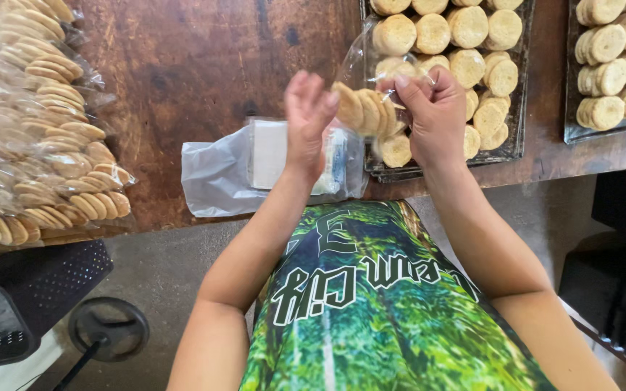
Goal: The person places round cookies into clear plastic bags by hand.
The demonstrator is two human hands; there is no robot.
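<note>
My right hand [436, 116] grips a clear plastic bag [367, 61] by its edge. A row of round pale cookies [367, 110] lies stacked between my two hands, partly inside the bag. My left hand [307, 119] presses against the left end of that row with its fingers up. Both hands hover above the front edge of a dark wooden table [204, 65]. Just behind them stands a dark baking tray [519, 108] filled with more round cookies.
A pile of filled cookie bags [38, 137] lies at the left. A stack of flat empty plastic bags [226, 174] rests near the table edge. A second tray of cookies [617, 65] stands at the far right. Dark crates and a stool base are on the floor.
</note>
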